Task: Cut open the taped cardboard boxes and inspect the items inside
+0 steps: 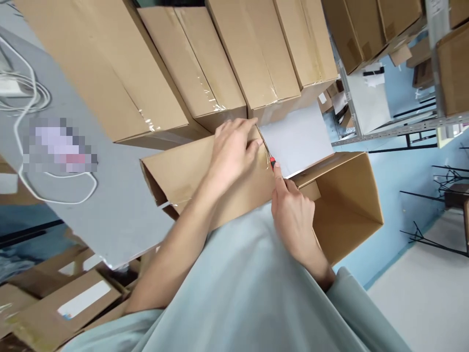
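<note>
A brown cardboard box (pixel 190 171) lies on the table close against my body, its left end partly open. Across its top rests my left hand (pixel 234 146), fingers stretched toward the far right corner and pressing on the cardboard. Closed around a red and black utility knife (pixel 272 163) is my right hand (pixel 293 212), the index finger extended along the handle. The knife's thin blade points at the box's right edge, near a strip of clear tape. Most of the handle is hidden inside my hand.
Several taped cardboard boxes (pixel 252 54) stand in a row along the back of the grey table (pixel 120 195). An open box (pixel 348 200) sits below the table's right edge. A white cable (pixel 36 98) lies at left. Metal shelving (pixel 403 129) holds boxes at right; more cartons (pixel 73 298) are lower left.
</note>
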Motion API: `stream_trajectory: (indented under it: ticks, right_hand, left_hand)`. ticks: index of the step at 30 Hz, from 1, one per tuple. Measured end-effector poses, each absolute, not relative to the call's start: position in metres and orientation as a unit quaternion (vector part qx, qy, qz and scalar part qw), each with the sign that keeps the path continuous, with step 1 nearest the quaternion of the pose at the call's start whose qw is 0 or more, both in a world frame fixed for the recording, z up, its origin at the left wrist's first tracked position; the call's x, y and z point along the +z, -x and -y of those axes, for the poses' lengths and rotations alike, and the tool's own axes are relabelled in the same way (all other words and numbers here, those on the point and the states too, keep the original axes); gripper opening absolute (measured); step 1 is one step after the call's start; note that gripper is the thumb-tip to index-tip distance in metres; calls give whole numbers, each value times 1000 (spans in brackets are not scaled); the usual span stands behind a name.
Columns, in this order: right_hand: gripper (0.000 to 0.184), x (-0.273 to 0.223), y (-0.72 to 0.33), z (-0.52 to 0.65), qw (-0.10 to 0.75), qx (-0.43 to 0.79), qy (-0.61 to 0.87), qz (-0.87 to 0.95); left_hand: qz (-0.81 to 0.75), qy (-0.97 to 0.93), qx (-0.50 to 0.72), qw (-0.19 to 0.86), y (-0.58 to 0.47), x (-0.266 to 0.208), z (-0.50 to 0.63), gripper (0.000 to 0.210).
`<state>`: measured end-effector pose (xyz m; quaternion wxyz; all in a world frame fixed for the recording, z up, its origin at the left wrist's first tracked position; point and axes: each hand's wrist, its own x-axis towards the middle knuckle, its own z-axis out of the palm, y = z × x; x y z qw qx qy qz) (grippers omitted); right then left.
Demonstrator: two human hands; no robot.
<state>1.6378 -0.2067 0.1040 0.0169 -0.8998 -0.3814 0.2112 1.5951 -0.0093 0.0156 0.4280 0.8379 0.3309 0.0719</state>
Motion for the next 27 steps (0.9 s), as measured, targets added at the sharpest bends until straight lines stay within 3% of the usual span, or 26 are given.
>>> stream_trajectory:
  ticks: [8,13,16,20,23,27]
  right_hand:
    - [68,130,-1611,247,-69,230,911,335]
    - [59,136,-1610,266,51,221,920,321]
    - [56,133,-1622,277,151,190,928,282]
    - [55,51,-1663,285,214,186,939,194]
    - [60,-57,-1701,272,270,257,916,150]
    - [56,-166,-1730,244,263,304,909,114]
  left_hand:
    - [-313,-831,131,441,-1596,1,11,55]
    - [-305,-852,117,409,-1573,42,15,58]
    - [-346,-874,124,318,-1526,70,25,59]
    - [-435,-865,139,206,-1458,66,42,63]
    - [-443,-860,154,203,-1426,42,50,66]
    - [-444,-855,173,203,-1395,28,50,62]
